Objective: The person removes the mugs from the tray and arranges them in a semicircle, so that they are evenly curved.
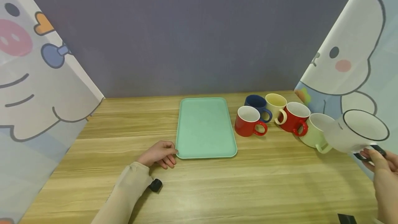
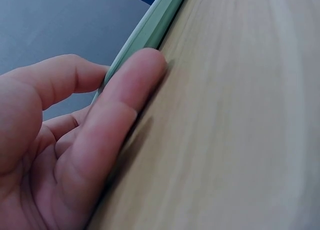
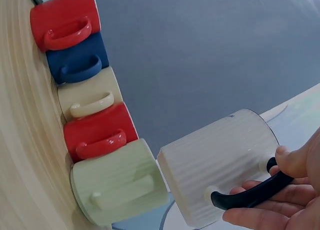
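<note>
By its black handle, my right hand (image 1: 384, 172) holds a white mug (image 1: 348, 134) with a black rim, raised above the table at the far right. In the right wrist view, fingers and thumb wrap the handle (image 3: 255, 192), and the mug's side is ribbed. My left hand (image 1: 160, 154) is at the near left corner of a mint-green tray (image 1: 206, 127) lying on the table. The left wrist view has its thumb on the tray's rim (image 2: 150, 32) and other fingers against the outer side, pinching the edge.
Right of the tray stand a red mug (image 1: 244, 125), a blue mug (image 1: 253, 102), a cream mug (image 1: 273, 104), another red mug (image 1: 289, 118) and a pale green mug (image 1: 311, 136), close together. A grey wall (image 1: 199, 34) rises behind the wooden table (image 1: 233, 189); cartoon-printed panels flank it.
</note>
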Demonstrator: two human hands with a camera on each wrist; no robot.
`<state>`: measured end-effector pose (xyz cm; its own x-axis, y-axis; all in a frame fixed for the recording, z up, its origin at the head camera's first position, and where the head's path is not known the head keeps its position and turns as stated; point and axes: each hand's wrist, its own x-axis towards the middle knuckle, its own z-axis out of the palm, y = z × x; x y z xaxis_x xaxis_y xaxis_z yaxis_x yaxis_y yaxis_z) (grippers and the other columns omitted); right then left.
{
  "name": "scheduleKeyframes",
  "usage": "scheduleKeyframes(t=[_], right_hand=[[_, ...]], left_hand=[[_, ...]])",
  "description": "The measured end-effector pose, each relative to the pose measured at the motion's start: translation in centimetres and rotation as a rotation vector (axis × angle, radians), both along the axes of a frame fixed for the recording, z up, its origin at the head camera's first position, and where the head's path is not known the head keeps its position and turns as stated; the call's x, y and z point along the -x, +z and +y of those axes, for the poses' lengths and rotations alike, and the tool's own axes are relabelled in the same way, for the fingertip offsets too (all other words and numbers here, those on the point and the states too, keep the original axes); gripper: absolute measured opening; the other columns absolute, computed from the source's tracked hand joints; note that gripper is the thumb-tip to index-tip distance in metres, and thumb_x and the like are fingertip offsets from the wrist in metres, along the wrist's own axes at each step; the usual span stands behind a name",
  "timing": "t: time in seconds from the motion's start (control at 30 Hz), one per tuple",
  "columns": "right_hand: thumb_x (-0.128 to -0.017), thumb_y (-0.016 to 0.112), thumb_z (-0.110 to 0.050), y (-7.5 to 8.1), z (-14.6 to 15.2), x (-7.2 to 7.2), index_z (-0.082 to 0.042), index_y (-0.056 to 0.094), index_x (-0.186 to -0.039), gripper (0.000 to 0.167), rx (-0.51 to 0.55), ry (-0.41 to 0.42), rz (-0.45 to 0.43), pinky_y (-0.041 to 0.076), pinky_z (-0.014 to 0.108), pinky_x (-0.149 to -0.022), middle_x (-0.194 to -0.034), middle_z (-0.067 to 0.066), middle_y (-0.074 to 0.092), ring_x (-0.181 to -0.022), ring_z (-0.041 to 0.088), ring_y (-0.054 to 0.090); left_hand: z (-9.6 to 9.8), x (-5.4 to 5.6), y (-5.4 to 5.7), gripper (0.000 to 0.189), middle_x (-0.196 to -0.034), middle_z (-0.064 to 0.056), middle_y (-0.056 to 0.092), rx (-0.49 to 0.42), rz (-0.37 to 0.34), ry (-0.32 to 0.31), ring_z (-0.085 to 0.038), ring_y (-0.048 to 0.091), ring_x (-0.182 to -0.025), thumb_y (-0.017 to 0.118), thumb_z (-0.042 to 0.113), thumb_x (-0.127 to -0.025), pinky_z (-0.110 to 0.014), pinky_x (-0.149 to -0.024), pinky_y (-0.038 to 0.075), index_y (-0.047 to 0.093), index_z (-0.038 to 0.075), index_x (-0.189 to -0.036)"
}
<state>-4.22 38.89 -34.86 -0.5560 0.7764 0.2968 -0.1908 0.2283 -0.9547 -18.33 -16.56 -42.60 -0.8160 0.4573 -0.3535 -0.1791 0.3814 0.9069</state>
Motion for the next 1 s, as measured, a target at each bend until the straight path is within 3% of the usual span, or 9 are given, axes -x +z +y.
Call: scheduleKeyframes(t=[0.07, 0.17, 0.3, 0.43, 0.53, 0.6, 0.73, 0.87, 1.0], right_hand=[[-0.097, 0.056, 0.003, -1.0, 1.2, 0.1, -0.02, 0.065, -0.087, 0.027, 0.0, -0.007, 0.002, 0.046, 0.003, -0.065, -0.078, -0.023, 0.069, -0.072, -0.01, 0.064], [-0.098, 0.058, 0.001, -4.6, 5.7, 0.8, -0.017, 0.065, -0.091, 0.02, 0.007, 0.043, 0.048, 0.048, 0.005, -0.064, -0.082, -0.018, 0.07, -0.074, -0.007, 0.066], [-0.1, 0.054, 0.0, -9.9, 12.7, 1.5, -0.012, 0.069, -0.087, 0.023, 0.116, 0.144, 0.072, 0.05, 0.008, -0.058, -0.08, -0.01, 0.071, -0.071, -0.004, 0.068], [-0.102, 0.051, -0.001, -11.8, 14.7, 1.3, -0.014, 0.07, -0.087, 0.027, 0.172, 0.097, -0.04, 0.049, 0.008, -0.053, -0.077, -0.012, 0.069, -0.069, -0.006, 0.066], [-0.101, 0.055, -0.003, -11.6, 12.7, 0.5, -0.014, 0.068, -0.089, 0.021, 0.186, 0.037, -0.054, 0.049, 0.007, -0.055, -0.078, -0.013, 0.069, -0.07, -0.006, 0.066], [-0.1, 0.055, -0.002, -11.0, 10.5, -0.3, -0.015, 0.069, -0.09, 0.022, 0.217, 0.05, -0.001, 0.049, 0.006, -0.058, -0.078, -0.014, 0.071, -0.071, -0.006, 0.067], [-0.098, 0.056, 0.001, -7.6, 4.8, -1.4, -0.018, 0.068, -0.083, 0.027, 0.283, 0.037, 0.012, 0.048, 0.006, -0.057, -0.071, -0.015, 0.07, -0.064, -0.006, 0.066], [-0.098, 0.057, -0.001, -4.4, 0.6, -1.7, -0.021, 0.064, -0.076, 0.03, 0.326, 0.007, -0.143, 0.047, 0.006, -0.054, -0.064, -0.02, 0.066, -0.059, -0.009, 0.063], [-0.1, 0.057, -0.01, -4.1, -0.7, -1.6, -0.024, 0.064, -0.08, 0.025, 0.309, 0.005, -0.301, 0.047, 0.006, -0.051, -0.063, -0.026, 0.062, -0.058, -0.012, 0.06]], left_hand=[[0.0, 0.0, 0.0, 0.02, -0.072, -0.011, 0.071, 0.001, -0.005, 0.008, -0.017, 0.07, -0.06, 0.06, 0.018, -0.097, -0.026, -0.049, 0.054, 0.055, 0.006, -0.083], [0.0, 0.0, 0.0, 0.02, -0.072, -0.012, 0.071, -0.001, 0.0, 0.011, -0.017, 0.069, -0.059, 0.06, 0.019, -0.097, -0.026, -0.048, 0.054, 0.055, 0.006, -0.083], [0.0, 0.0, -0.1, 0.02, -0.073, -0.012, 0.071, -0.004, -0.007, 0.008, -0.017, 0.069, -0.06, 0.061, 0.019, -0.097, -0.026, -0.049, 0.054, 0.055, 0.006, -0.084], [0.0, 0.0, -0.1, 0.02, -0.072, -0.011, 0.071, -0.004, 0.0, 0.005, -0.017, 0.069, -0.059, 0.06, 0.019, -0.097, -0.026, -0.048, 0.054, 0.055, 0.005, -0.084], [0.0, -0.1, -0.1, 0.02, -0.072, -0.011, 0.071, -0.006, -0.001, 0.002, -0.017, 0.069, -0.059, 0.06, 0.019, -0.097, -0.026, -0.048, 0.054, 0.055, 0.005, -0.083], [-0.1, -0.2, -0.2, 0.02, -0.073, -0.012, 0.071, -0.006, -0.013, -0.005, -0.017, 0.07, -0.06, 0.06, 0.019, -0.097, -0.026, -0.049, 0.054, 0.055, 0.005, -0.084], [-0.1, -0.2, -0.2, 0.02, -0.073, -0.011, 0.071, -0.009, -0.004, -0.002, -0.017, 0.07, -0.06, 0.06, 0.019, -0.097, -0.025, -0.048, 0.053, 0.056, 0.005, -0.084], [-0.1, -0.2, -0.1, 0.019, -0.072, -0.011, 0.071, -0.007, 0.0, 0.009, -0.017, 0.07, -0.06, 0.06, 0.018, -0.097, -0.025, -0.047, 0.053, 0.055, 0.005, -0.084], [-0.1, -0.2, -0.1, 0.02, -0.073, -0.012, 0.071, 0.006, -0.005, 0.013, -0.017, 0.07, -0.06, 0.061, 0.02, -0.096, -0.026, -0.048, 0.054, 0.056, 0.005, -0.084]])
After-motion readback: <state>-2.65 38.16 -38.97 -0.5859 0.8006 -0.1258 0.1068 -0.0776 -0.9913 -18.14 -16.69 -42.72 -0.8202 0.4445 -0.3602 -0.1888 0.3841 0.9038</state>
